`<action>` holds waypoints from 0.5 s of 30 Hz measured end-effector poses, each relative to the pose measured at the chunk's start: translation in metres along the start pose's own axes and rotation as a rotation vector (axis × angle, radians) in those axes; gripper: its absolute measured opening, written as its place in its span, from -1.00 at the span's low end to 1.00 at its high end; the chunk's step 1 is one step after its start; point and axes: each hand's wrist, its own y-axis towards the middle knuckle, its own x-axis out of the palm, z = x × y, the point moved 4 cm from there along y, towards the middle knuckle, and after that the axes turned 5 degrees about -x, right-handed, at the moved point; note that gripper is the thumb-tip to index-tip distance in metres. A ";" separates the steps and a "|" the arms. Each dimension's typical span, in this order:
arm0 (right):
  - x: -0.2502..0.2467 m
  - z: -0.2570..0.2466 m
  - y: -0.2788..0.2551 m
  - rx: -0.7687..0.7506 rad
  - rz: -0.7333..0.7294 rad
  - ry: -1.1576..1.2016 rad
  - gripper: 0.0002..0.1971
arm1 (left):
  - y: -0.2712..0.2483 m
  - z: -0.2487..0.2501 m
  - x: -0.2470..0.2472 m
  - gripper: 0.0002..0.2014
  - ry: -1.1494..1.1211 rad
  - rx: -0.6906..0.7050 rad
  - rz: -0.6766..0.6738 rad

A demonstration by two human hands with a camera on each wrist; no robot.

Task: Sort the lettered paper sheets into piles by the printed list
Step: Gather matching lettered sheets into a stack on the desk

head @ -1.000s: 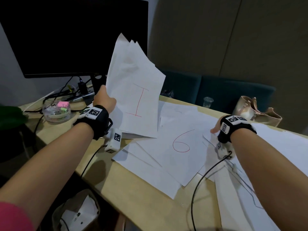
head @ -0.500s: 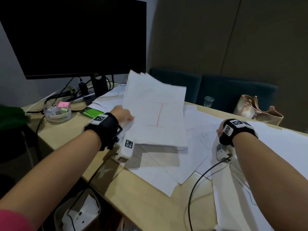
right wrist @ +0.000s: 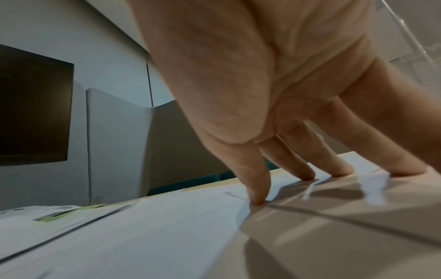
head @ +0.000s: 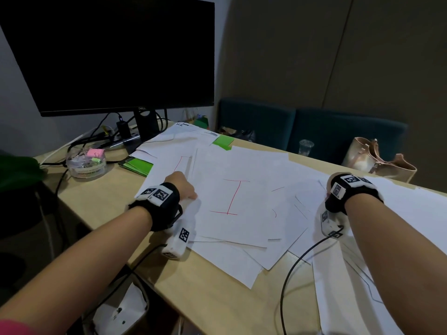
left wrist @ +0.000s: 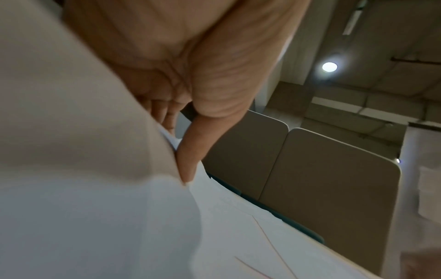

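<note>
On the pale wooden desk (head: 208, 296), seen from the head camera, a white paper sheet marked with a red letter I (head: 232, 201) lies flat on top of a loose, overlapping spread of white lettered sheets (head: 273, 252), its left edge pinched by the left hand (head: 185, 187); the I reads upright to the person, and the sheet's long axis runs away from them toward the black monitor (head: 108, 54). Sorting looks early to me: the heap under the sheet is fanned and mixed, red strokes peek out beside it, and I can't pick out any tidy finished pile or the printed list. Over on the right, the right hand (head: 330, 189) sits on more white sheets, mostly hidden by its wristband. Down at the left wrist, the thumb (left wrist: 190, 162) and curled fingers (left wrist: 164, 115) nip the paper's edge, a red stroke (left wrist: 274, 245) showing on the sheet below. Across at the right wrist, the fingers (right wrist: 257, 185) are spread and straight, tips pressed down on the paper, holding it flat; green sticky tabs (right wrist: 71, 213) show farther off, near the monitor.
</note>
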 end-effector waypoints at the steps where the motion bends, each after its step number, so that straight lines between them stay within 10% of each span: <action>1: 0.000 -0.001 -0.002 0.004 -0.008 0.003 -0.77 | 0.000 0.000 -0.002 -0.48 0.024 0.006 0.009; 15: 0.001 -0.004 0.002 0.029 -0.040 0.049 -0.80 | -0.004 0.005 -0.006 -0.73 0.201 0.061 0.031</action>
